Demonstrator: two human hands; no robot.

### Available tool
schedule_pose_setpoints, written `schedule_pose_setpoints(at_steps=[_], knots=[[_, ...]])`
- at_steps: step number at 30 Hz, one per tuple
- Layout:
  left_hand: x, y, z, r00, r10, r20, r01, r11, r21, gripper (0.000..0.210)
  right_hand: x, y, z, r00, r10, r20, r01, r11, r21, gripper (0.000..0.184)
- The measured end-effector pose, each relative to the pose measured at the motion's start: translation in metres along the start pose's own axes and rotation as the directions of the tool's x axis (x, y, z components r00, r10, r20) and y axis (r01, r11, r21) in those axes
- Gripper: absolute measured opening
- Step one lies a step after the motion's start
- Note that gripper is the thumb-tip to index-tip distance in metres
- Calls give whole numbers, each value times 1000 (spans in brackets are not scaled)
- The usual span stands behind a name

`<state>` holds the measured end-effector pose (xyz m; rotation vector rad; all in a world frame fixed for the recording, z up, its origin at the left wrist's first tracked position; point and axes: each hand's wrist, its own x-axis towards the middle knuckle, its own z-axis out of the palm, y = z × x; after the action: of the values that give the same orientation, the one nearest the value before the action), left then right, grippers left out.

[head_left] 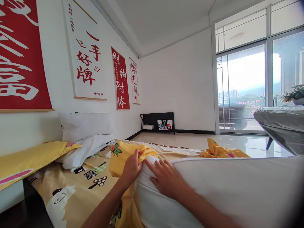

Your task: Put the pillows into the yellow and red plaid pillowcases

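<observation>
My left hand [132,167] is closed on a bunched fold of a yellow pillowcase [118,164] with a green leafy print. The pillowcase meets the near corner of a large white pillow [213,183], and part of it hangs down below my left forearm. Right beside it, my right hand [165,177] grips the pillow near that corner, thumb on the near face and fingers over the top edge. Its index finger reaches toward the gathered cloth. Where the pillow's corner meets the cloth is partly hidden by my fingers.
Under the work lies a bed with a patterned beige sheet [78,190]. A yellow pillow [40,158] and a white pillow [85,126] lie at left. More yellow cloth [220,150] shows behind the large pillow. A grey-covered table [282,123] stands at right.
</observation>
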<state>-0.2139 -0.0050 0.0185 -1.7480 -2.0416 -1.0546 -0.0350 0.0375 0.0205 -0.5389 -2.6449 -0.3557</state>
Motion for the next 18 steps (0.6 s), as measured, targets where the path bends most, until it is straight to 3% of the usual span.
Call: schedule_pose_setpoints(at_steps=[4, 6, 8, 11, 14, 18], knots=[[1, -4, -9, 995, -75, 68, 70, 995, 66, 24, -8, 26, -24, 993, 107, 49, -113, 981, 158, 67], [-4, 2, -11, 995, -5, 103, -6, 994, 108, 28, -7, 43, -38, 978, 174, 118, -193, 965, 176, 63], [-9, 10, -10, 988, 96, 118, -111, 986, 128, 30, -6, 59, -46, 966, 164, 200, -201, 963, 181, 64], [-9, 22, -8, 985, 156, 66, -166, 970, 178, 25, -7, 71, -40, 969, 97, 228, -155, 956, 248, 71], [5, 33, -7, 997, 63, 35, -70, 962, 266, 25, -9, 68, -25, 978, 89, 190, -142, 947, 288, 63], [38, 46, -3, 994, -62, 90, 30, 947, 320, 29, -13, 52, -17, 977, 85, 196, -134, 959, 249, 58]])
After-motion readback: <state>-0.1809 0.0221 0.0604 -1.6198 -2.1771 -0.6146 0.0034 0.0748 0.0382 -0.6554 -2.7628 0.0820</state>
